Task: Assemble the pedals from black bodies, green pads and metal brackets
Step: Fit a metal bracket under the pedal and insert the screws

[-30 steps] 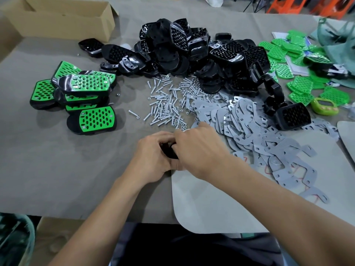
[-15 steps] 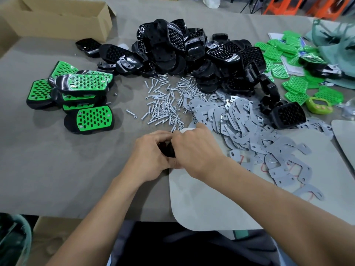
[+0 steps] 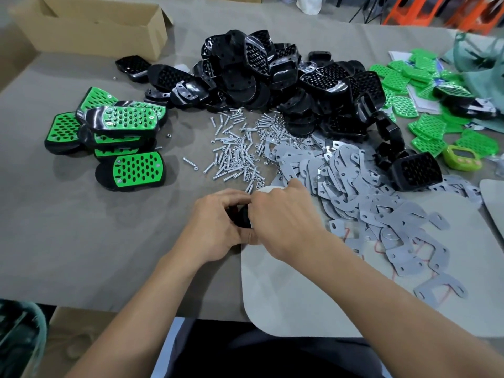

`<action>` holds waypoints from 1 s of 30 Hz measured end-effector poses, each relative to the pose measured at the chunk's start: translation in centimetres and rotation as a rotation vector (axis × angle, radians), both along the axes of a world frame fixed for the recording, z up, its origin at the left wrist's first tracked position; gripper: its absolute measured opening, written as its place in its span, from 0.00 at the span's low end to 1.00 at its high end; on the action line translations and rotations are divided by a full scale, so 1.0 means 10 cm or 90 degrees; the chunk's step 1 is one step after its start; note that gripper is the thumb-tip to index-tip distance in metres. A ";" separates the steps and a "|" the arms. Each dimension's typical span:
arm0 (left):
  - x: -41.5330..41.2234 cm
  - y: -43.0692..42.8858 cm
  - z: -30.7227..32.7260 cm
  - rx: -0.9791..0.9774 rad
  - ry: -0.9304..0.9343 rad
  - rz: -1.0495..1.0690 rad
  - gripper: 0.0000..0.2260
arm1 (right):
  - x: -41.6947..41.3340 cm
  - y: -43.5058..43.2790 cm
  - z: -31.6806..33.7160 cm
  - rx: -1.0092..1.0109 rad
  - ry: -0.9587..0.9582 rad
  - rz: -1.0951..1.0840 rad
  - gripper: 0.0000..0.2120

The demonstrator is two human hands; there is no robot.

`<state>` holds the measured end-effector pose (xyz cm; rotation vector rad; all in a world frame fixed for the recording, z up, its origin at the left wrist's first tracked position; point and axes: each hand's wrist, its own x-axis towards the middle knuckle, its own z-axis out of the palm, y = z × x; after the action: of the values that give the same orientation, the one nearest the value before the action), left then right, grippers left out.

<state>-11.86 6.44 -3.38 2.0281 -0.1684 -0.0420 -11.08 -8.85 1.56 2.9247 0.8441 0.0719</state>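
Here, my left hand and right hand both curl round one small black plastic pedal body. I hold it low over the grey-covered table, and my fingers mostly hide it. One open brown cardboard box sits far left, its inside out of sight. Nearer, about seven finished green-and-black pedals overlap. Ahead lie heaps too many to count: black bodies, silver screws and flat grey metal brackets. Loose green perforated pads lie far right.
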 end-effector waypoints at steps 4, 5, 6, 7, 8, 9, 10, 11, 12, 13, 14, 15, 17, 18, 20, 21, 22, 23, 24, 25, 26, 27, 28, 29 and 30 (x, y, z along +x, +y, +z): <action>-0.02 -0.02 0.04 -0.001 -0.006 0.009 0.27 | 0.01 -0.02 -0.01 0.074 -0.002 -0.002 0.13; -0.02 -0.02 0.05 0.007 -0.005 0.008 0.26 | 0.00 -0.02 -0.02 0.074 0.017 0.013 0.14; -0.02 -0.02 0.07 0.012 -0.003 0.006 0.26 | -0.01 -0.01 -0.04 0.076 0.030 0.024 0.14; -0.02 -0.01 0.09 0.009 -0.001 0.007 0.25 | -0.01 -0.01 -0.06 0.078 0.030 0.029 0.13; -0.03 -0.01 0.10 0.002 0.001 0.008 0.25 | -0.01 0.00 -0.07 0.074 0.024 0.029 0.13; -0.03 -0.01 0.10 -0.002 0.003 0.006 0.25 | -0.02 0.01 -0.07 0.059 0.014 0.022 0.13; -0.03 -0.01 0.09 -0.003 0.002 0.004 0.25 | -0.03 0.02 -0.07 0.037 0.006 0.015 0.14; -0.02 -0.01 0.08 0.000 0.000 0.004 0.26 | -0.04 0.03 -0.06 0.015 0.004 0.011 0.14; -0.02 -0.02 0.07 0.002 -0.001 0.006 0.26 | -0.05 0.03 -0.07 0.000 0.002 0.012 0.13; -0.02 -0.02 0.06 0.002 -0.001 0.009 0.27 | -0.05 0.04 -0.06 -0.010 0.000 0.011 0.14; -0.02 -0.02 0.05 0.000 -0.001 0.012 0.28 | -0.05 0.04 -0.04 -0.012 -0.002 0.008 0.14; -0.01 -0.01 0.04 0.000 -0.001 0.012 0.28 | -0.04 0.03 -0.04 -0.012 -0.002 0.006 0.12; 0.00 -0.01 0.03 -0.005 -0.001 0.011 0.29 | -0.02 0.02 -0.02 -0.004 -0.015 0.014 0.07; 0.00 -0.01 0.03 -0.011 -0.003 0.010 0.29 | 0.00 0.00 0.00 0.010 -0.031 0.009 0.06; -0.01 0.00 0.04 -0.012 -0.010 0.008 0.28 | 0.02 0.00 0.05 0.028 -0.028 -0.004 0.10; -0.01 0.00 0.04 -0.007 -0.010 0.005 0.28 | 0.02 0.01 0.05 0.017 0.006 -0.001 0.11; -0.01 0.00 0.05 -0.005 -0.007 0.002 0.27 | 0.00 0.02 0.03 0.006 0.027 0.005 0.11; -0.02 0.00 0.04 -0.007 -0.006 0.001 0.26 | -0.01 0.04 0.01 -0.002 0.026 0.011 0.10; -0.02 0.01 0.04 -0.009 -0.008 0.000 0.26 | -0.03 0.07 0.01 -0.015 0.014 0.017 0.10; -0.02 0.01 0.03 -0.011 -0.009 0.001 0.25 | -0.05 0.09 0.02 -0.035 0.001 0.020 0.09; -0.03 0.00 0.03 -0.011 -0.008 0.003 0.26 | -0.06 0.11 0.02 -0.052 -0.012 0.021 0.08; -0.03 0.00 0.02 -0.010 -0.007 0.005 0.26 | -0.07 0.13 0.02 -0.061 -0.011 0.020 0.08; -0.03 0.00 0.02 -0.008 -0.008 0.006 0.27 | -0.07 0.13 0.02 -0.062 -0.006 0.020 0.08; -0.03 0.00 0.02 -0.006 -0.009 0.005 0.28 | -0.07 0.11 0.01 -0.043 -0.004 0.023 0.06; -0.03 0.00 0.02 -0.005 -0.010 0.005 0.28 | -0.05 0.08 0.00 -0.025 -0.005 0.018 0.04</action>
<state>-12.11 6.43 -3.22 2.0217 -0.1701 -0.0194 -11.55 -8.07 1.54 2.8753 0.8747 0.0683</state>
